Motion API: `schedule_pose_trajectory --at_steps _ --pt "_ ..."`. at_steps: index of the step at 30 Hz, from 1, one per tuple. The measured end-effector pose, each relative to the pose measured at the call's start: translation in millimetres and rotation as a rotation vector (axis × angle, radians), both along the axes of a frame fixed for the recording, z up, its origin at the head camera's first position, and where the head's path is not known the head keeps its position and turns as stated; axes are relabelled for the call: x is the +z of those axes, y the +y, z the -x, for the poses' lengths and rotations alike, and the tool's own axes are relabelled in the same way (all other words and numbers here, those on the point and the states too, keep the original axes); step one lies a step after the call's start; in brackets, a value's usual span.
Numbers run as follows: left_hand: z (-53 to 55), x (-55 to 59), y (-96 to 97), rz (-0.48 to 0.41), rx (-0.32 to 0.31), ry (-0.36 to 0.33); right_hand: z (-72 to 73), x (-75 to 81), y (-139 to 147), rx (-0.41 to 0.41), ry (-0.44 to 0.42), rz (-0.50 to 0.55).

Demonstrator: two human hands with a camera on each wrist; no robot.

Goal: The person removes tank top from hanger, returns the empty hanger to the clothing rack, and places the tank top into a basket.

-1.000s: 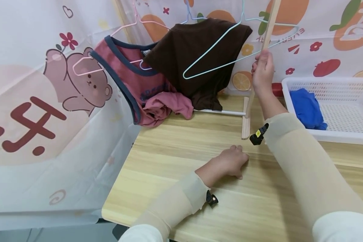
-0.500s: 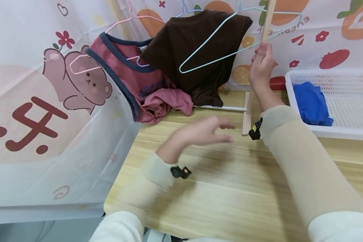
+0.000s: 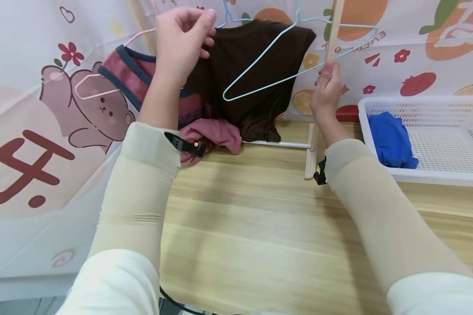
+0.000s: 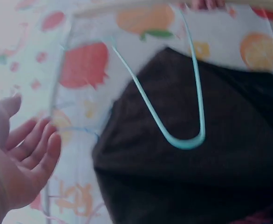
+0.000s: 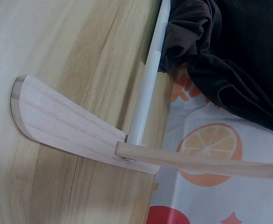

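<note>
My left hand (image 3: 185, 41) is raised in front of the rack at hanger height, its fingers loosely bent around nothing. The left wrist view shows it beside a dark brown T-shirt (image 4: 174, 112) and a bare mint-green hanger (image 4: 185, 143). With my right hand (image 3: 326, 92) I grip the rack's upright wooden post (image 3: 334, 35). A pink sleeveless top with navy trim (image 3: 217, 131) hangs at the left on a pink hanger (image 3: 98, 94), partly hidden behind my left forearm. Below, in the right wrist view, the post meets the rack's wooden foot (image 5: 71, 121).
A white plastic basket (image 3: 437, 177) stands at the right with a crumpled blue cloth (image 3: 392, 140) in it. A red object (image 3: 347, 113) lies behind it. A white crossbar (image 5: 148, 79) runs low along the wooden table (image 3: 240, 245); a printed curtain hangs behind.
My left hand has lifted off the table and swung up and left to the hangers. The right hand keeps its grip on the post, and the head view has shifted slightly.
</note>
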State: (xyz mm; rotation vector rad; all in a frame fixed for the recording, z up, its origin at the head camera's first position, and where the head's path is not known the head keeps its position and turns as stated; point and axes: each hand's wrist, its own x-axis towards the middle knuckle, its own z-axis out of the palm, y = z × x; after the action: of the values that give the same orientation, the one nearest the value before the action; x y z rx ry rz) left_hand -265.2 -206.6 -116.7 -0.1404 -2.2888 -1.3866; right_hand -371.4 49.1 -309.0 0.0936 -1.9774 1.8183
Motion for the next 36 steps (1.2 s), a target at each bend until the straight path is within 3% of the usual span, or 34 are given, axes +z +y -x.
schedule_pose_trajectory --at_steps 2,5,8,11,19,28,36 --pt "18.9 2.6 -4.5 0.007 0.088 0.002 0.4 -1.1 -1 -0.006 0.011 -0.004" --pt "46.4 3.7 -7.5 0.110 0.177 -0.029 0.8 -3.1 -2 -0.022 0.033 -0.006" --pt "66.0 3.0 -10.8 0.230 0.219 -0.086 -0.4 -5.6 -7 -0.025 0.036 -0.005" --pt "75.6 2.3 -15.8 0.297 0.218 -0.122 -2.2 -7.8 -15 -0.013 0.042 -0.009" --pt "82.1 -1.5 -21.6 0.376 0.145 -0.145 -4.1 -5.3 -26 -0.027 0.084 -0.002" --pt "83.3 -3.9 -24.0 0.417 0.158 -0.166 -1.4 4.8 -21 -0.042 0.115 -0.020" --pt "79.0 -6.6 -22.2 0.481 0.178 -0.155 0.1 3.6 -22 -0.025 0.082 -0.022"
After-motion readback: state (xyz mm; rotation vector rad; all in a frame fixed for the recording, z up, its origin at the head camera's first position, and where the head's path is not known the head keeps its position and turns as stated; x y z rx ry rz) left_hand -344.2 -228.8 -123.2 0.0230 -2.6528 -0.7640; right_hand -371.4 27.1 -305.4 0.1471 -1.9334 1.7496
